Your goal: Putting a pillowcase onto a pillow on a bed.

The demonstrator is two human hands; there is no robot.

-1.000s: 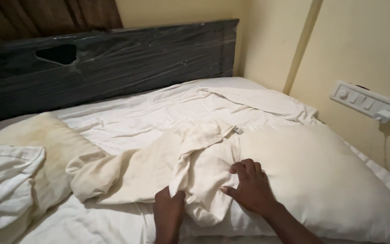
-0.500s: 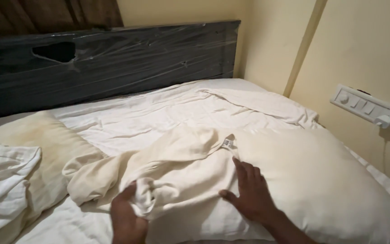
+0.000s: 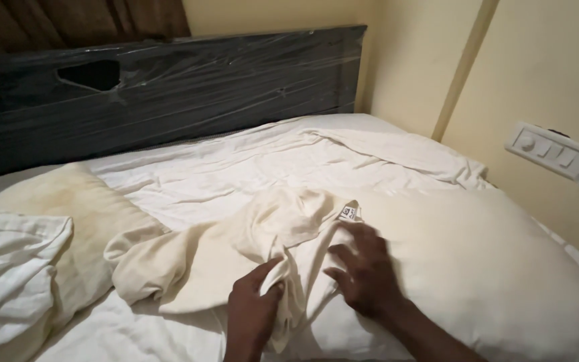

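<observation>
left hand (image 3: 252, 305): cream pillowcase (image 3: 236, 248) pinched between fingers | right hand (image 3: 363, 271): fingers spread, released, laid on pillow (image 3: 497, 268) | bare stained pillow (image 3: 61, 214) at 9 o'clock

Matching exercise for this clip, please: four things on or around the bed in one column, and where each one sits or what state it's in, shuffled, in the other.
Things:
1. left hand
2. right hand
3. switch panel
4. headboard

Places or states:
A. wrapped in clear plastic film, behind the bed
B. on the wall at the right
C. pinching a fold of the cream pillowcase
D. spread flat on the big pillow

Pairs: 1-C, 2-D, 3-B, 4-A
</observation>
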